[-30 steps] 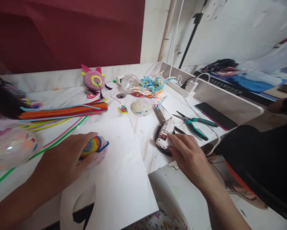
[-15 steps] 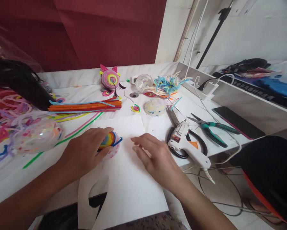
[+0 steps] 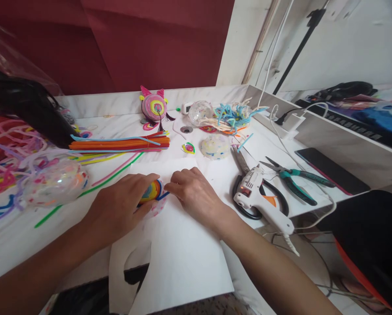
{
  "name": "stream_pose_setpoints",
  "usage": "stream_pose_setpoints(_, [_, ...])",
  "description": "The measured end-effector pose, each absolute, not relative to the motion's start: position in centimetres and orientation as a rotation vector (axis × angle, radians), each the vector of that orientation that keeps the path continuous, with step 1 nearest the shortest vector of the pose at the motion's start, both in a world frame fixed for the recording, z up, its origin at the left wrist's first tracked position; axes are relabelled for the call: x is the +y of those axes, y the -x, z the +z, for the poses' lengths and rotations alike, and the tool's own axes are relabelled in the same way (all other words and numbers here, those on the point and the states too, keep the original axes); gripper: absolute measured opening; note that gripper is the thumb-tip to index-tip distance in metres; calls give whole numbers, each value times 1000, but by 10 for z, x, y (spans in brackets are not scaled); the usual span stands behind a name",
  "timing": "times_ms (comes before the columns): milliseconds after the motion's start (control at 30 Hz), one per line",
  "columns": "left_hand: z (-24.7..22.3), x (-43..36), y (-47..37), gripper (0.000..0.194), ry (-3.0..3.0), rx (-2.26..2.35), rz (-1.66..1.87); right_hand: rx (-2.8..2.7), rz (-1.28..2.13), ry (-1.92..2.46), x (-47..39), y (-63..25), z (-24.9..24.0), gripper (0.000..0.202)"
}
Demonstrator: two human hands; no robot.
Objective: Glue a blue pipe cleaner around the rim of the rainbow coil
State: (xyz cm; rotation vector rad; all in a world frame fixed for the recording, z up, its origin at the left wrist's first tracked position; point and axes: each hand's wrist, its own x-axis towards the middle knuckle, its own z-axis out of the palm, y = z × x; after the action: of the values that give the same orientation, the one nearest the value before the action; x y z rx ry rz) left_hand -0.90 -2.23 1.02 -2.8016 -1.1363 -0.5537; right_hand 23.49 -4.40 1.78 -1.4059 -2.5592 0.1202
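Observation:
My left hand (image 3: 119,208) is closed around a small dome (image 3: 152,191) wound in rings of coloured pipe cleaner, with a clear, pink-dotted part showing at its lower right. From the dome's right side sticks a short dark blue pipe cleaner end (image 3: 164,195). The fingertips of my right hand (image 3: 194,192) pinch this end. Both hands are over a white sheet of paper (image 3: 189,258) that has a cut-out hole at its lower left. The left palm and fingers hide much of the dome.
Scissors (image 3: 241,159), a white glue gun (image 3: 254,188) and green-handled pliers (image 3: 294,183) lie to the right, near a phone (image 3: 331,170). Behind are a pipe cleaner bundle (image 3: 123,143), a pink eared ball (image 3: 154,106) and a dotted dome (image 3: 215,146). A clear ball (image 3: 56,181) sits left.
My right hand has moved left and its fingers have closed on the blue pipe cleaner end. My left hand keeps its hold on the dome. The view has shifted slightly.

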Motion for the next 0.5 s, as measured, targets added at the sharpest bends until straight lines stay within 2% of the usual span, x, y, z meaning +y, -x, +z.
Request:
stream_pose_setpoints(233, [14,-24,7,42,2814,-1203,-488,-2614,118,1367,-40,-239,24,23])
stream_pose_setpoints(500, [18,-19,8,40,2838,-1136,-520,-2580,265,1474,-32,-232,29,28])
